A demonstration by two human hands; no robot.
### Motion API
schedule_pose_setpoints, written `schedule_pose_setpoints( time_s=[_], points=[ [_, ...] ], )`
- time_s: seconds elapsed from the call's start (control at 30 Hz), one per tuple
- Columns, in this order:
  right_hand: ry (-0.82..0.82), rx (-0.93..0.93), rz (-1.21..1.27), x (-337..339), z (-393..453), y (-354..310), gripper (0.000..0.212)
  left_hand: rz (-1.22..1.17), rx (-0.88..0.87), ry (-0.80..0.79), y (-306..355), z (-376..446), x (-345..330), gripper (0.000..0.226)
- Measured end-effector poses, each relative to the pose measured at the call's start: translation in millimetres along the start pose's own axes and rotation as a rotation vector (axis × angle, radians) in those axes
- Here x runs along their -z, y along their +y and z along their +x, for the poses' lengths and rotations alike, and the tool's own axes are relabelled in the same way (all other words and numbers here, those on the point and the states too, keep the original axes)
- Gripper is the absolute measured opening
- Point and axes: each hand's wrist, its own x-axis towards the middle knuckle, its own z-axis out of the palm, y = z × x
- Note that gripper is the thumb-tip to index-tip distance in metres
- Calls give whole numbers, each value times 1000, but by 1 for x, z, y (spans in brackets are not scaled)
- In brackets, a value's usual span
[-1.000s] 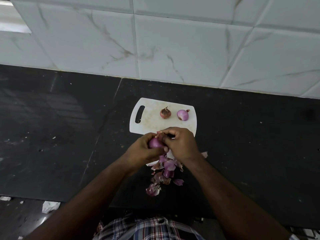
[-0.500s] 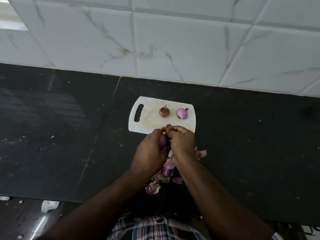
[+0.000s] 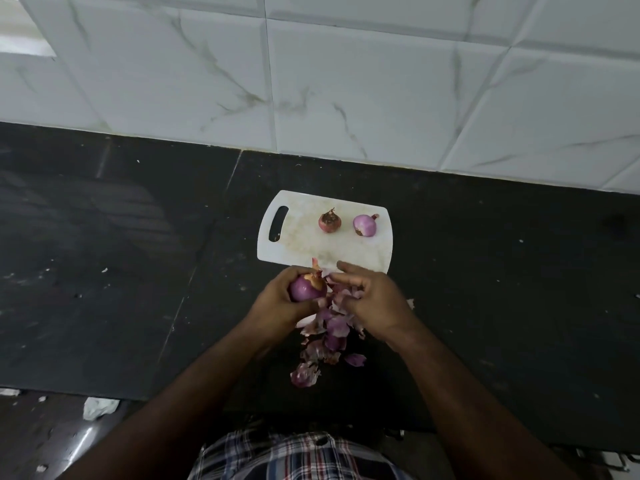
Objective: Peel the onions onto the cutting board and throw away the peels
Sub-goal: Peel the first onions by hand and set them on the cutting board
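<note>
Left hand (image 3: 277,299) cupped gripping, right hand (image 3: 372,297) pinching

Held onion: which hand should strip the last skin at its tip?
Right. The left hand grips the onion, mostly peeled, with skin left at its tip. The right hand sits beside that tip, fingers at the loose peel, so it can pull.

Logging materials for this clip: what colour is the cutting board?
White, with faint yellowish staining; the cutting board shows best in the head view.

Matt black stone counter (image 3: 485,271), glossy tiles (image 3: 346,81)
</note>
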Motion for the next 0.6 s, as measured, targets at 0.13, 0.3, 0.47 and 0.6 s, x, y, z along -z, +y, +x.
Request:
schedule_pose_setpoints(
  time_s=[0.13, 0.3, 0.47, 0.6],
  points=[
    [40, 72, 41, 2, 6, -19, 35, -70, 12, -59, 3, 1, -4, 42],
    [320, 72, 20, -18, 14, -22, 6, 33, -13, 45, 10, 2, -12, 38],
    [365, -90, 232, -33, 13, -22, 12, 238, -89, 168, -1, -2, -17, 48],
    [273, -279, 625, -30, 10, -29, 19, 306, -145, 107, 6, -3, -11, 52]
  ],
)
